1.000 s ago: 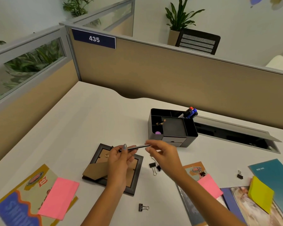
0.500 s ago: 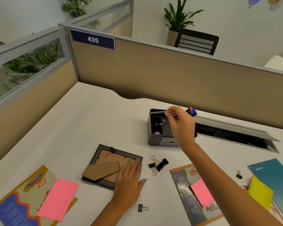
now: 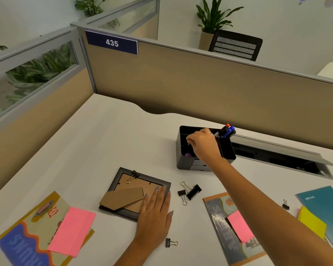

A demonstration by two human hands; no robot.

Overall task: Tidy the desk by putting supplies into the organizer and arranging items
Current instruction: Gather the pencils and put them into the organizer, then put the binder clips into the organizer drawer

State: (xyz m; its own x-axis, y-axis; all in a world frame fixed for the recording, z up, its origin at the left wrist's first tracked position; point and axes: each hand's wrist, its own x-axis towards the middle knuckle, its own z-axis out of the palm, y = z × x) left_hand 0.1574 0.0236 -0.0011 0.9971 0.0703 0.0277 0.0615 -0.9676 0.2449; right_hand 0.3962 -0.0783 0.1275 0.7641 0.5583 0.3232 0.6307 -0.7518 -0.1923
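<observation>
Black plastic box-shaped organizer [image 3: 227,150] sits upright at the tabletop's [image 3: 104,143] far side, red- and blue-capped markers [image 3: 226,130] leaning in its right compartment. Small black metal binder clips [image 3: 189,191] lie scattered nearer, beside the face-down dark picture frame [image 3: 123,176].

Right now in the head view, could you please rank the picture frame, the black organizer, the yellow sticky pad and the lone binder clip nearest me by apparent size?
1. picture frame
2. black organizer, close to the frame and farther off, so unsure
3. yellow sticky pad
4. binder clip

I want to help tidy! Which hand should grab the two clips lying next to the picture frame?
Probably left: the left hand rests flat on the picture frame, beside the clips. The right hand is over the organizer.
</observation>
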